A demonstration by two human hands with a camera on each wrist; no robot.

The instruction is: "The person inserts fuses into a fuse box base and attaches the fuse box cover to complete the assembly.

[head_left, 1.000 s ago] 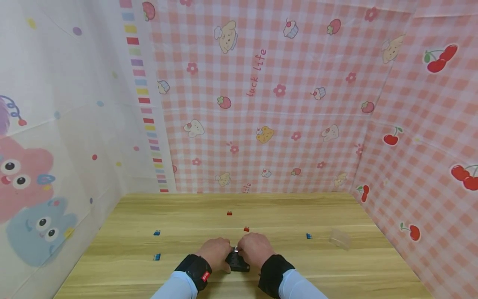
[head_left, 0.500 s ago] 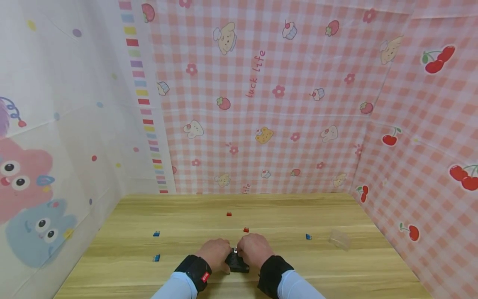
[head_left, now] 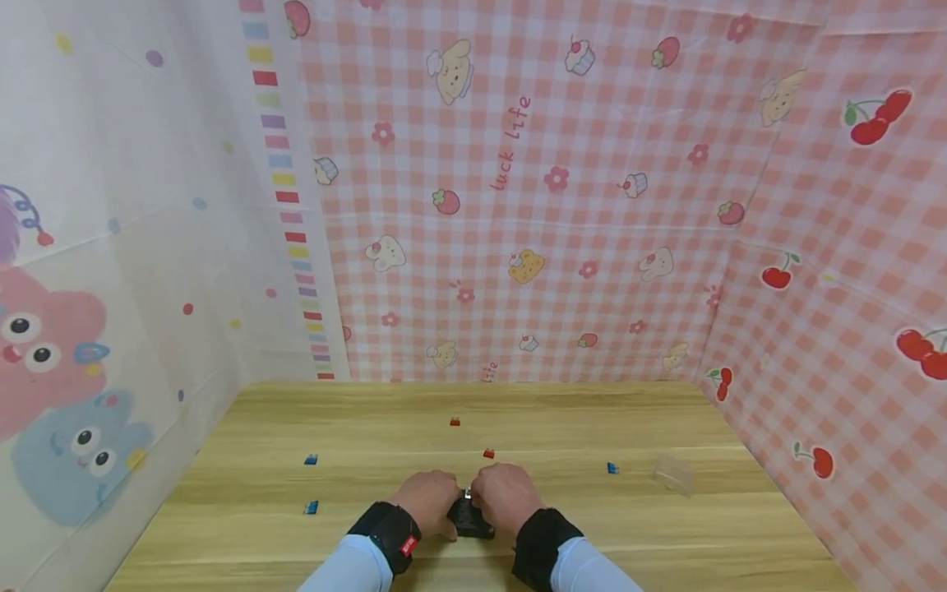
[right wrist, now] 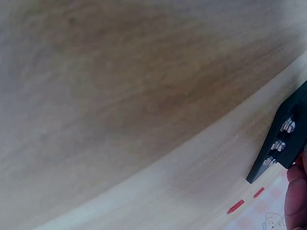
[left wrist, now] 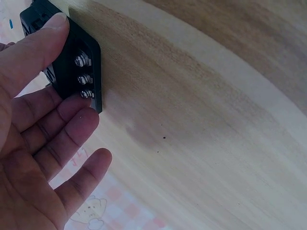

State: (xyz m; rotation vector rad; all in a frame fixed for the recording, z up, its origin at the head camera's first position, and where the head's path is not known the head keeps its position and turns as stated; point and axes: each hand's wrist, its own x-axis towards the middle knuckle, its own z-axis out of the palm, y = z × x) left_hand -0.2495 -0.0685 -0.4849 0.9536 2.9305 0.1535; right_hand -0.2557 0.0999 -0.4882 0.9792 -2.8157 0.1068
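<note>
A black fuse block [head_left: 469, 518] with several metal screw terminals [left wrist: 83, 61] along its side sits between both hands on the table. My left hand [head_left: 427, 501] grips it, thumb over the top and fingertips at its screw side; the little finger stands away. From the other side my right hand [head_left: 509, 496] reaches over the block with curled fingers. In the right wrist view, a bit of a red blade fuse [right wrist: 301, 162] shows at these fingertips, against the block; most of it is hidden. Just past the hands lies another red blade fuse [head_left: 488, 453].
A further red fuse [head_left: 455, 422] lies farther back. Two blue fuses [head_left: 311, 460] [head_left: 311, 507] are on the left, and one blue fuse [head_left: 613, 468] on the right beside a clear plastic cover [head_left: 674, 475]. Patterned cloth walls [head_left: 518, 312] border the wooden table [head_left: 355, 411].
</note>
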